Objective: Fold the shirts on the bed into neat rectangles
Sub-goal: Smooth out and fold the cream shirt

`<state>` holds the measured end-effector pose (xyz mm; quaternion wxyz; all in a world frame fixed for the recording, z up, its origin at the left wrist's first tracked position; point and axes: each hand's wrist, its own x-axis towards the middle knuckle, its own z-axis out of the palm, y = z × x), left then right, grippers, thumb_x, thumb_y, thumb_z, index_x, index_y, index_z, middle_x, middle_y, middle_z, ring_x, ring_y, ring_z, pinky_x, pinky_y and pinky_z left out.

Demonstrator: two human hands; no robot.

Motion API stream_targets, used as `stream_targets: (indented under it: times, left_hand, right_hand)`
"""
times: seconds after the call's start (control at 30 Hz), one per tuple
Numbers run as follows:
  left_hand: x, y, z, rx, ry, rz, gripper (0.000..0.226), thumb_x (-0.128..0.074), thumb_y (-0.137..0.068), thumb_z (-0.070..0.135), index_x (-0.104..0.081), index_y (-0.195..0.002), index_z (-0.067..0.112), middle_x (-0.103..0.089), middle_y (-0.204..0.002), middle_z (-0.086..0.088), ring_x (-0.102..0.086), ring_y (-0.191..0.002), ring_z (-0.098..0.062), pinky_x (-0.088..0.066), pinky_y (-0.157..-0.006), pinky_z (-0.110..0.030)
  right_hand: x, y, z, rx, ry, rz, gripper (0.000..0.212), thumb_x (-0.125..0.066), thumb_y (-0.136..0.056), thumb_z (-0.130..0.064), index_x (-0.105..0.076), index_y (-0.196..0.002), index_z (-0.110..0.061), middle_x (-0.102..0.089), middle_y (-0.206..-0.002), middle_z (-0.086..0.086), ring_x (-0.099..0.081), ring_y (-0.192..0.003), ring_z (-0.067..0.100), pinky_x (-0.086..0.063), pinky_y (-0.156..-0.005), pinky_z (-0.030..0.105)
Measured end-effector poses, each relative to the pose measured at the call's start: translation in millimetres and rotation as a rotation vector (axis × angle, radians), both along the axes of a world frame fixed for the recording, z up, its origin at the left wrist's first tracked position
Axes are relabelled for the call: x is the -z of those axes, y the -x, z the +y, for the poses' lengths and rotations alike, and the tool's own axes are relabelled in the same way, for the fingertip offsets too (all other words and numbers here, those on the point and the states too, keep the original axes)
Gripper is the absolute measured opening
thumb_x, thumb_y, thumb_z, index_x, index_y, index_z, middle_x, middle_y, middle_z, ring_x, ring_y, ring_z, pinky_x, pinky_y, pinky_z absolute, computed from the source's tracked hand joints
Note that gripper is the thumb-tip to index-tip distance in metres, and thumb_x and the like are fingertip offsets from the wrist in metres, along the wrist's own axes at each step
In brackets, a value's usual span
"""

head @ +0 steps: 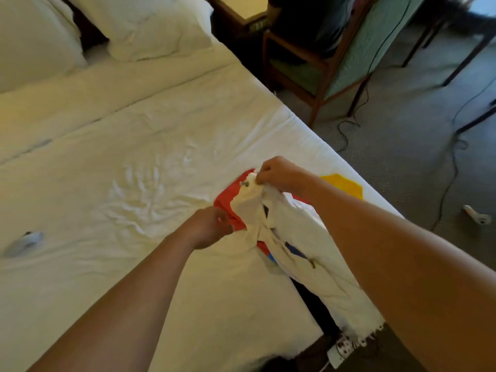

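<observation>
A white shirt (pixel 308 242) lies bunched near the bed's right corner and hangs over the edge. My right hand (pixel 279 171) pinches its upper end, lifted a little. My left hand (pixel 212 226) grips the cloth lower down, where the white shirt meets a red shirt (pixel 228 197) lying underneath. A yellow shirt (pixel 346 185) shows beyond my right forearm at the bed's edge. A bit of blue fabric (pixel 294 249) peeks out under the white one.
The white bed sheet (pixel 134 183) is wrinkled in the middle, with pillows (pixel 150 25) at the head. A small grey object (pixel 24 241) lies at the left. A wooden chair (pixel 335 57) and cables (pixel 442 189) are on the carpet to the right.
</observation>
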<state>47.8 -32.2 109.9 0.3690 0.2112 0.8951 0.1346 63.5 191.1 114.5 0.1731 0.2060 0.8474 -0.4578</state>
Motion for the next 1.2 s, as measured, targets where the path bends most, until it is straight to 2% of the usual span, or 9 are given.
stream_targets:
  times: [0.13, 0.27, 0.33, 0.43, 0.57, 0.73, 1.0, 1.13, 1.2]
  left_hand:
    - [-42.5, -10.2, -53.4, -0.291, -0.238, -0.015, 0.072, -0.08, -0.086, 0.036, -0.045, -0.145, 0.016, -0.056, -0.134, -0.01, -0.058, -0.117, -0.027, -0.048, -0.094, -0.037]
    - [-97.3, -30.0, -111.5, -0.472, -0.481, -0.244, 0.105, -0.086, -0.058, 0.062, -0.047, -0.146, 0.021, -0.052, -0.143, -0.001, -0.049, -0.127, -0.021, -0.039, -0.096, -0.038]
    - [-117.6, -45.7, -139.0, -0.481, -0.604, -0.349, 0.096, -0.079, -0.051, 0.067, -0.057, -0.136, 0.031, -0.059, -0.138, 0.006, -0.048, -0.129, -0.019, -0.034, -0.101, -0.044]
    - [-134.5, -58.9, -176.8, -0.519, -0.782, -0.393, 0.068, -0.081, -0.073, 0.055, -0.063, -0.132, 0.027, -0.072, -0.123, 0.005, -0.061, -0.121, -0.02, -0.04, -0.103, -0.046]
    - [-156.5, -53.3, -218.6, -0.639, -0.953, -0.218, 0.035, -0.074, -0.089, 0.015, -0.068, -0.122, 0.007, -0.075, -0.111, -0.012, -0.071, -0.106, -0.032, -0.059, -0.081, -0.04]
    - [-196.5, -40.4, -257.1, -0.653, -0.974, -0.087, 0.011, -0.07, -0.091, 0.012, -0.066, -0.101, 0.014, -0.071, -0.099, -0.01, -0.069, -0.089, -0.025, -0.055, -0.074, -0.035]
    - [-240.0, -27.7, -298.2, -0.624, -0.998, -0.035, 0.02, -0.062, -0.091, 0.008, -0.062, -0.08, 0.024, -0.063, -0.08, -0.006, -0.06, -0.082, -0.025, -0.047, -0.076, -0.037]
    - [-260.5, -27.4, -305.6, -0.537, -0.912, -0.074, 0.015, -0.06, -0.091, 0.006, -0.065, -0.093, 0.02, -0.067, -0.089, -0.008, -0.064, -0.084, -0.022, -0.051, -0.078, -0.036]
    - [-266.2, -26.9, -311.4, -0.54, -0.864, -0.081, 0.019, -0.06, -0.091, 0.007, -0.066, -0.104, 0.019, -0.067, -0.098, -0.012, -0.065, -0.089, -0.026, -0.052, -0.084, -0.04]
  right_hand:
    - [-74.1, -5.1, -74.0, -0.086, 0.165, 0.079, 0.008, -0.067, -0.093, -0.018, -0.069, -0.087, -0.014, -0.066, -0.091, 0.006, -0.065, -0.081, 0.02, -0.058, -0.068, 0.028]
    - [-134.9, -18.6, -149.4, -0.074, 0.239, 0.238, 0.009, -0.068, -0.093, -0.015, -0.068, -0.085, -0.01, -0.065, -0.092, 0.01, -0.064, -0.083, 0.023, -0.059, -0.072, 0.035]
    - [-157.5, -23.6, -183.5, -0.059, 0.209, 0.309, 0.008, -0.068, -0.093, -0.016, -0.068, -0.088, -0.01, -0.066, -0.095, 0.011, -0.066, -0.089, 0.028, -0.061, -0.082, 0.043]
    - [-177.0, -34.5, -224.1, -0.024, 0.145, 0.371, 0.01, -0.069, -0.093, -0.02, -0.068, -0.09, -0.011, -0.066, -0.096, 0.011, -0.066, -0.098, 0.037, -0.059, -0.087, 0.052]
    - [-182.3, -51.3, -257.0, 0.054, 0.131, 0.425, 0.009, -0.066, -0.095, -0.022, -0.065, -0.089, -0.016, -0.062, -0.097, 0.006, -0.062, -0.093, 0.024, -0.057, -0.089, 0.045]
    - [-168.0, -70.3, -281.5, 0.101, 0.417, 0.379, 0.011, -0.064, -0.087, -0.018, -0.062, -0.094, -0.01, -0.058, -0.093, 0.006, -0.055, -0.085, 0.021, -0.048, -0.071, 0.035]
    - [-113.0, -76.2, -318.2, -0.4, 0.329, -0.17, 0.049, -0.071, -0.089, -0.014, -0.057, -0.134, -0.028, -0.072, -0.098, -0.003, -0.06, -0.083, 0.014, -0.04, -0.068, 0.029]
    - [-111.4, -57.7, -349.9, -0.405, 0.283, -0.049, 0.079, -0.083, -0.08, -0.025, -0.044, -0.148, -0.031, -0.054, -0.137, -0.002, -0.053, -0.119, 0.02, -0.046, -0.091, 0.035]
    - [-119.7, -47.0, -358.6, -0.37, 0.384, -0.013, 0.07, -0.082, -0.081, -0.018, -0.048, -0.142, -0.026, -0.05, -0.145, 0.001, -0.048, -0.13, 0.023, -0.043, -0.104, 0.041]
